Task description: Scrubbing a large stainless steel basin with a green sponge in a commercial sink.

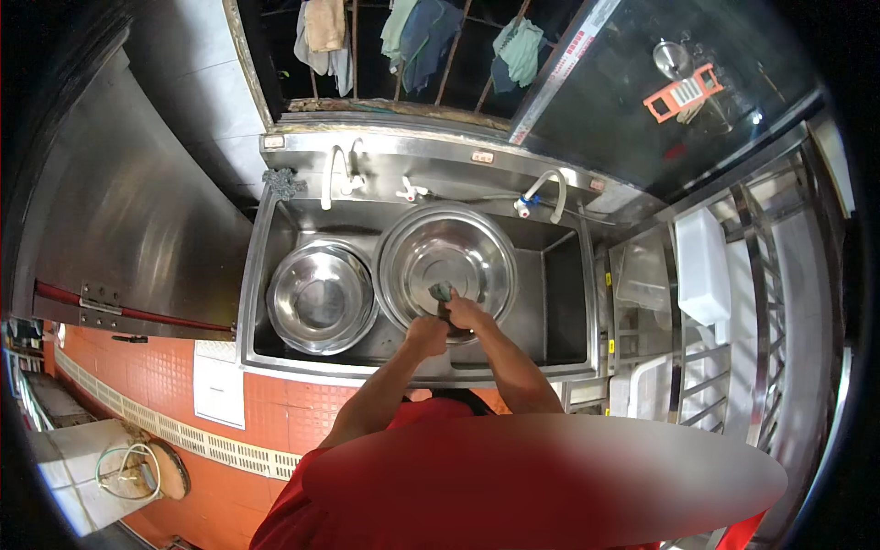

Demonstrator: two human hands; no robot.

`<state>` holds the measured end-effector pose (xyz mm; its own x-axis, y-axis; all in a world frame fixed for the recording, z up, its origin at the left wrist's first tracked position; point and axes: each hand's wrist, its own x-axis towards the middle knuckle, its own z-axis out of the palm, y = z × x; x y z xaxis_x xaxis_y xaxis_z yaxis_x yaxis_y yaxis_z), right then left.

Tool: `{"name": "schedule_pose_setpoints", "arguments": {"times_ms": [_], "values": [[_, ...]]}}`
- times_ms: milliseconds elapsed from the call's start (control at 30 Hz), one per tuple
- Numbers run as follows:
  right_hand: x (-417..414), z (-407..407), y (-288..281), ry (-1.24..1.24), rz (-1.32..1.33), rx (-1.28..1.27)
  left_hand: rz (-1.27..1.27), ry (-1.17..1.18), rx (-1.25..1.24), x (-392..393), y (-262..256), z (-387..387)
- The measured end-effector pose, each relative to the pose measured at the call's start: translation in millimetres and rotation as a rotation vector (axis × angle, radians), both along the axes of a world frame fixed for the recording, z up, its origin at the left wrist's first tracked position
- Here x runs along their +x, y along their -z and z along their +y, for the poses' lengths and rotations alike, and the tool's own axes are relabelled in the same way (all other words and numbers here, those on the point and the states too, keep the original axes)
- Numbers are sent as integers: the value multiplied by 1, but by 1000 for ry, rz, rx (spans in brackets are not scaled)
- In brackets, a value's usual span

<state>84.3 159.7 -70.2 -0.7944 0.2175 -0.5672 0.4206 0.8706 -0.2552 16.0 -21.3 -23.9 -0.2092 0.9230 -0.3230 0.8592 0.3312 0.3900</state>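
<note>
My right hand (466,311) pinches a grey-green scouring pad or cloth (441,291) over the large stainless steel basin (402,240). Close beside it, my left hand (427,335) is curled into a fist above the basin's near rim. A narrow dark object (443,311) runs from the left fist towards the pad; its kind is mostly hidden by my fingers. The basin sits in a steel sink (526,302), and its visible inside is bare shiny metal. Left of it stands a smaller steel basin (323,295), which appears stacked on another.
Two curved faucets (330,175) (560,196) and a small tap (411,189) line the sink's back. A steel-wool scourer (283,183) lies on the back left corner. Cloths (430,41) hang on window bars. A rack with a white plastic container (702,265) stands right.
</note>
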Motion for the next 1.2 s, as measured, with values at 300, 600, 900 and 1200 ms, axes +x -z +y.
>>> {"name": "schedule_pose_setpoints", "arguments": {"times_ms": [300,600,900,1200], "values": [[23,-39,12,25,-12,15,-15,10,-40,2,-7,-19],[10,-48,-7,-24,-15,59,-5,37,20,0,7,-25],[-41,-26,-21,75,-43,18,2,71,42,-2,17,-23],[-78,4,-13,-11,-46,55,-68,45,0,-1,0,-13]]}}
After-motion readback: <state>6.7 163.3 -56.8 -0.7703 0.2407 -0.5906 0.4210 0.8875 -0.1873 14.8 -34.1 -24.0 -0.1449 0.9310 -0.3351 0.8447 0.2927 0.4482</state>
